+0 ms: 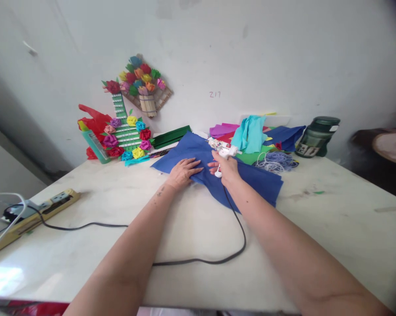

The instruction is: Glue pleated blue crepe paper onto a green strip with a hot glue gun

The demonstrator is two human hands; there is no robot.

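A large dark blue sheet (257, 180), of cloth or crepe paper, lies across the middle of the table. My left hand (185, 171) rests flat on its near left part, fingers stretched out. In my right hand (227, 169) is a white hot glue gun (226, 151), gripped by the handle just above the sheet, its nozzle pointing up and left. From the handle a black cord (243, 239) loops down over the table and passes under my left forearm. Whether the nozzle touches the sheet I cannot tell.
On the left lie a power strip (49, 210) and a glue bottle (95, 142) beside a flower-covered guitar craft (127, 136). Coloured paper (249, 134), purple-grey yarn (277, 162) and a dark green jar (318, 137) stand at the back right. A flower craft (147, 105) hangs on the wall.
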